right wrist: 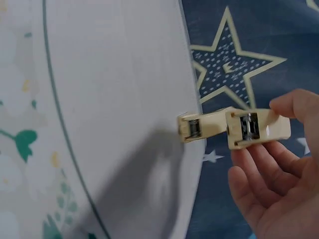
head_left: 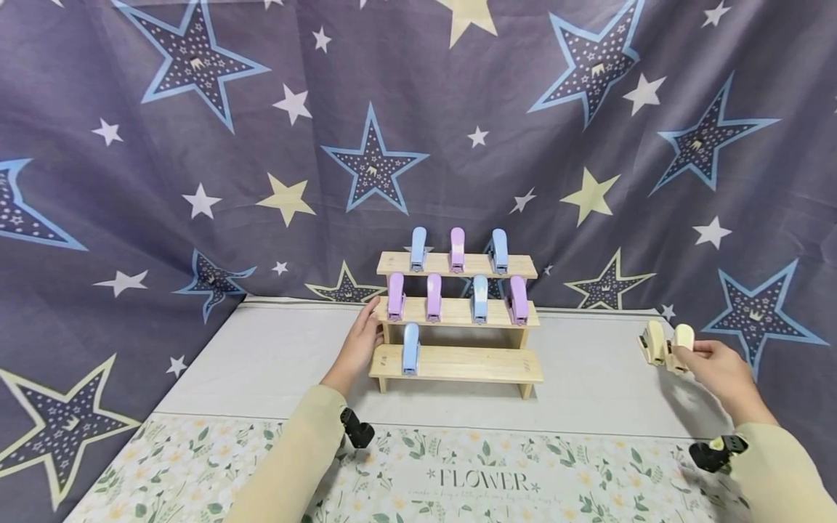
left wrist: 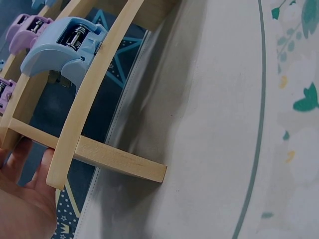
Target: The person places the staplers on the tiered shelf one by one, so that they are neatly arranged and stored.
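A three-tier wooden stand [head_left: 480, 362] bears small staplers. On its top tier a purple stapler [head_left: 457, 250] stands between two blue ones; several purple and blue staplers line the middle tier. One blue stapler [head_left: 410, 349] is on the bottom tier, toward its left end. My left hand [head_left: 361, 340] grips the stand's left side by the middle tier, fingers [left wrist: 19, 158] behind the wood. Far to the right, my right hand [head_left: 722, 372] pinches a cream stapler [right wrist: 259, 128] between thumb and fingers. Another cream stapler [head_left: 652, 343] stands just left of it.
A white and floral cloth [head_left: 275, 363] printed with the word FLOWER covers the table. Behind it hangs a dark curtain [head_left: 484, 181] with stars, which meets the table's back edge. Both wrists wear small black cameras [head_left: 356, 428].
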The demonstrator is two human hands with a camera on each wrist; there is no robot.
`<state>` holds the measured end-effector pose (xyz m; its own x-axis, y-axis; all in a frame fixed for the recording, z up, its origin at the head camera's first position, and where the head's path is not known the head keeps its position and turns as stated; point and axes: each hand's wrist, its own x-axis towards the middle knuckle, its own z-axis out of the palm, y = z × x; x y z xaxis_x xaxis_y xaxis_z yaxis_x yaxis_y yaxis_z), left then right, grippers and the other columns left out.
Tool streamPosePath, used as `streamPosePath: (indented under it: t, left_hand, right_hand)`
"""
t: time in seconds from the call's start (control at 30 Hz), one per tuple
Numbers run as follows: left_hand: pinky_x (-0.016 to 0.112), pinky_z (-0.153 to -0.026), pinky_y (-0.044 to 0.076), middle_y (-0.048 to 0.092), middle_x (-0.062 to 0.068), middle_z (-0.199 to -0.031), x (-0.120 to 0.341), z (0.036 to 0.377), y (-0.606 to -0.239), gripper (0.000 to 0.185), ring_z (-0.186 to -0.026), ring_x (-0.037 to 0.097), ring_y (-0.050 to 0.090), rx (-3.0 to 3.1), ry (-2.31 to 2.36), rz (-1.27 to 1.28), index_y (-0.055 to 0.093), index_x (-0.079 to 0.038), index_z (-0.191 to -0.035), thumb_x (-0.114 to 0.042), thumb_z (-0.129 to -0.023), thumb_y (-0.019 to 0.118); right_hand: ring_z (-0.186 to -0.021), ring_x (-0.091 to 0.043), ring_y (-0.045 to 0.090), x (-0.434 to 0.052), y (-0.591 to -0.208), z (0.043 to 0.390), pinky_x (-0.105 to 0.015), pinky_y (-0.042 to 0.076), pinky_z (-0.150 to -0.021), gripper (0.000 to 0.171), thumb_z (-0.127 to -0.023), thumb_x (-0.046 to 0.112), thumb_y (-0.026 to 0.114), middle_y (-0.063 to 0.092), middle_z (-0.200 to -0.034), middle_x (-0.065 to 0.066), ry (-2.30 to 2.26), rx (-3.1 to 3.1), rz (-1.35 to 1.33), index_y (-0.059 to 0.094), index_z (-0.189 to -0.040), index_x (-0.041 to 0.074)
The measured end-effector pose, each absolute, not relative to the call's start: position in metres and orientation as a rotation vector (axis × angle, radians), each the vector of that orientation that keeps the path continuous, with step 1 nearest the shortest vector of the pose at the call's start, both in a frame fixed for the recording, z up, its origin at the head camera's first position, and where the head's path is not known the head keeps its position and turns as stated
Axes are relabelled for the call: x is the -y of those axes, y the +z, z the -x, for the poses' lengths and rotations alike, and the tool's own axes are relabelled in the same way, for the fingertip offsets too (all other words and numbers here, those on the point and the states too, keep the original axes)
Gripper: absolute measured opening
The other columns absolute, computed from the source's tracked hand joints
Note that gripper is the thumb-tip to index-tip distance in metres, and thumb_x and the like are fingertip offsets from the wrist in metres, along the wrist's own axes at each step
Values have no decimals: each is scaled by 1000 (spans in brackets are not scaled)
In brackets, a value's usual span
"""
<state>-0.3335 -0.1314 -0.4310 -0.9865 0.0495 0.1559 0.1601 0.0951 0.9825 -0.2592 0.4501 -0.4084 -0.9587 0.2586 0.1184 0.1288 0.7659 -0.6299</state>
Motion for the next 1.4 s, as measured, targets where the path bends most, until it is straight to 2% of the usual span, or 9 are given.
streamPosePath:
  t: [0.13,0.33,0.63,1.07,1.4]
  left_hand:
    - [52,-113,37,28,25,-159,131,333,-430,50,-138,43,39,2276,-2026,193,24,-13,-160,-19,-111,25]
    - [51,-113,38,27,23,-159,132,333,-430,50,-139,43,38,2286,-2017,178,25,-16,-160,-20,-111,25]
    - [52,-112,38,29,26,-158,133,333,-432,50,-138,44,39,2290,-2007,185,25,-14,-160,-19,-110,25]
    - [51,-113,38,31,22,-158,130,333,-431,49,-138,41,40,2268,-2035,187,25,-15,-160,-21,-111,26]
    - [51,-112,39,32,22,-158,130,331,-428,49,-138,40,41,2272,-2027,180,26,-15,-160,-21,-111,26]
  right_hand:
    - [-73,-12,58,-443,-398,255,-25,49,-57,60,-100,39,56,67,-99,-24,969,2780,229,51,-121,-17]
    - [-74,-15,63,-429,-383,253,-24,53,-59,58,-101,38,57,67,-101,-23,984,2817,103,51,-122,-16]
    - [-73,-10,61,-399,-367,251,-26,55,-62,51,-100,35,60,66,-96,-10,1064,2842,-32,52,-119,-13]
    - [-78,-10,59,-341,-366,245,-25,53,-64,40,-98,23,66,66,-95,-8,1214,2844,-245,52,-116,-11]
    - [-78,-15,56,-292,-372,248,-25,50,-63,32,-93,23,72,61,-88,-6,1265,2827,-398,57,-107,-2]
